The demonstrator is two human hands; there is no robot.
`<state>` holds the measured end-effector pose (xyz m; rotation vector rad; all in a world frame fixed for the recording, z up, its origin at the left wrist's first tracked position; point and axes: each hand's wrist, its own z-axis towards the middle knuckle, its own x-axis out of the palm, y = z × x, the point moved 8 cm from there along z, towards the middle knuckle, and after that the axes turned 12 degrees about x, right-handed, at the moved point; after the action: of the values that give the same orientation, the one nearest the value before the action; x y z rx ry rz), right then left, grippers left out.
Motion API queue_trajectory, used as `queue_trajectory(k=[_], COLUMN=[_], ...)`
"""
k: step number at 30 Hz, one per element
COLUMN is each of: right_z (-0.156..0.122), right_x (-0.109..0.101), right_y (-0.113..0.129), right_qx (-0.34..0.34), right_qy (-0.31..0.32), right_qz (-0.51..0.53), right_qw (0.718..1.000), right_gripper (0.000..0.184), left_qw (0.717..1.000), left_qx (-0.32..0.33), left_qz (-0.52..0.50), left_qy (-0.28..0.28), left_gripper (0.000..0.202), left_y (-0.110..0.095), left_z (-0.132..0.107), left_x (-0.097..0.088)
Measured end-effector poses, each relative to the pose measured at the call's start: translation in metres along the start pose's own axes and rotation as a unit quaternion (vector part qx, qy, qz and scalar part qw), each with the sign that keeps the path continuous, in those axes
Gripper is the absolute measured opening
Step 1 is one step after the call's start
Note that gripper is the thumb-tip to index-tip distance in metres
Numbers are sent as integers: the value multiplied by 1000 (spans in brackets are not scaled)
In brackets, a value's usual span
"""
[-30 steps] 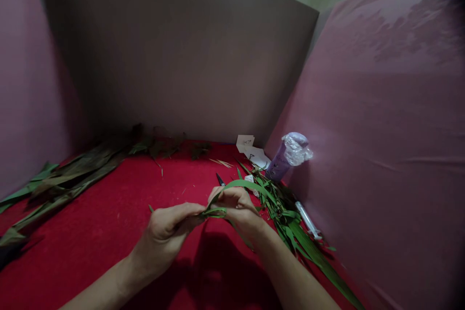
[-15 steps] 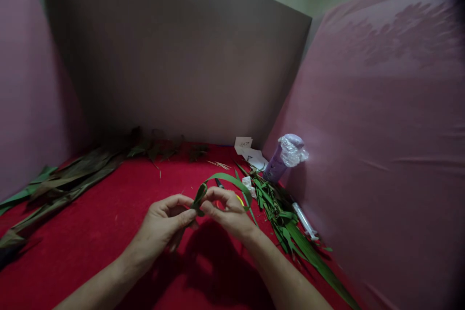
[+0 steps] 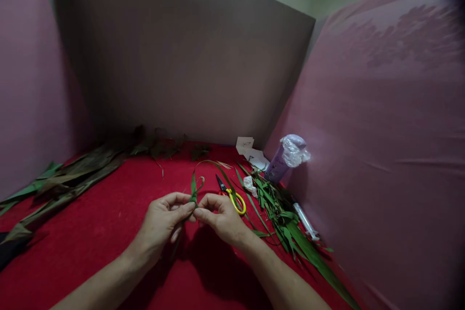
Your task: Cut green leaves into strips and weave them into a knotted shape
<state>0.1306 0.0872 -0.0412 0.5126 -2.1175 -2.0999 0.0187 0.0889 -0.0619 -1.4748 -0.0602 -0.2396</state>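
Observation:
Between my two hands a green leaf strip [image 3: 193, 189] is folded into a small knot with a loop standing up. A long end of it arches over to the right. My left hand [image 3: 163, 218] pinches the knot between thumb and forefinger. My right hand [image 3: 220, 215] pinches the same leaf strip close beside the left thumb; its fingertips hide part of the fold. Just beyond the right hand, scissors [image 3: 238, 202] with yellow handles and dark blades lie on the red cloth [image 3: 119, 218].
Right of my hands lies a heap of green leaves [image 3: 279, 218], with a syringe [image 3: 306, 222] beside it. Behind are a crumpled tissue [image 3: 250, 185], papers [image 3: 256, 159], thin sticks [image 3: 222, 164] and a purple container [image 3: 278, 162] topped with clear plastic. Large dry leaves [image 3: 80, 172] stretch along the left.
The leaf strip has turned: its small loop now stands upright and its long end arches farther back. My right hand has shifted slightly lower, uncovering the scissors.

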Motion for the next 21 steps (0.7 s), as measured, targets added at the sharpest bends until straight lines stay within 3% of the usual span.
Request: queue_trajectory(k=[21], right_z=[4], right_x=[5], right_y=[-16], right_qx=[37], right_qy=[81], right_qz=[-4], right_qw=[996], right_gripper=[14], left_qw=[999], left_qx=[-28], left_qz=[16], left_qy=[-20], left_gripper=[36], left_y=[4], left_z=[-1], left_x=[-1])
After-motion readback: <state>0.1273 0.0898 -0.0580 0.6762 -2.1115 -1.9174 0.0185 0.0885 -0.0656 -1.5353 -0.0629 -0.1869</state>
